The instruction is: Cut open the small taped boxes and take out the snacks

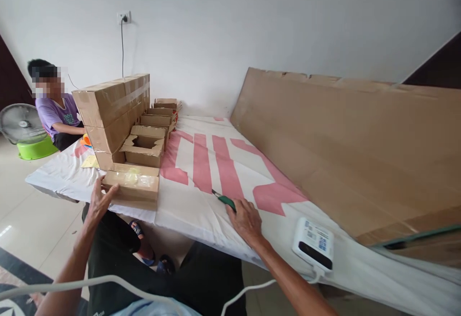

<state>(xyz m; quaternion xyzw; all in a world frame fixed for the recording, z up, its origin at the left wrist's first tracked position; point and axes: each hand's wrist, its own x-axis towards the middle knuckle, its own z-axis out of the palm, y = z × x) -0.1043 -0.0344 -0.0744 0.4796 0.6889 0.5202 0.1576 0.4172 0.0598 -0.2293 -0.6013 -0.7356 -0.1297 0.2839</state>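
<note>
My left hand [100, 200] rests its fingers on the near left corner of a small taped cardboard box [132, 185] at the table's front edge. My right hand [246, 219] lies on the white and pink cloth [201, 162] and closes around a green-handled cutter [224, 199], whose blade points away to the upper left. Behind the small box stands an open carton [143, 149] with torn flaps.
A stack of taped cartons [113, 107] rises at the left, with more open boxes [160, 114] behind. A large cardboard sheet [345, 148] leans on the right. A white device [313, 242] with a cable lies near my right forearm. A seated person [55, 109] and a fan [21, 124] are at far left.
</note>
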